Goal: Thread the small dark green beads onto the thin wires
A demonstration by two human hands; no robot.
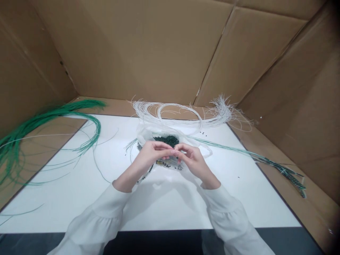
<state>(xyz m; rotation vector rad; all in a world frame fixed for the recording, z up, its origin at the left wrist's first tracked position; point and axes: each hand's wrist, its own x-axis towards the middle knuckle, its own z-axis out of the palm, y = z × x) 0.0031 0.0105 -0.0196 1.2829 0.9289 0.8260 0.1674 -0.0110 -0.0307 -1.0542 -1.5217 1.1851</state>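
Note:
My left hand (156,151) and my right hand (190,157) meet fingertip to fingertip, both closed in a pinch. What sits between the fingertips is too small to make out. Just beyond and below them lies a clear plastic bag (145,131), open at the top, with a heap of small dark green beads (170,140) inside. Dark lettering shows on the bag under my hands. From beneath my left hand a thin strand with dark beads (147,173) curves down toward the wrist; its upper end is hidden.
Loose green wires (90,122) spread over the left side. A coiled bundle of white wires (183,122) lies along the back. Green strands with beaded ends (288,171) stretch to the right over the white board (239,202). Cardboard walls (143,49) enclose the surface.

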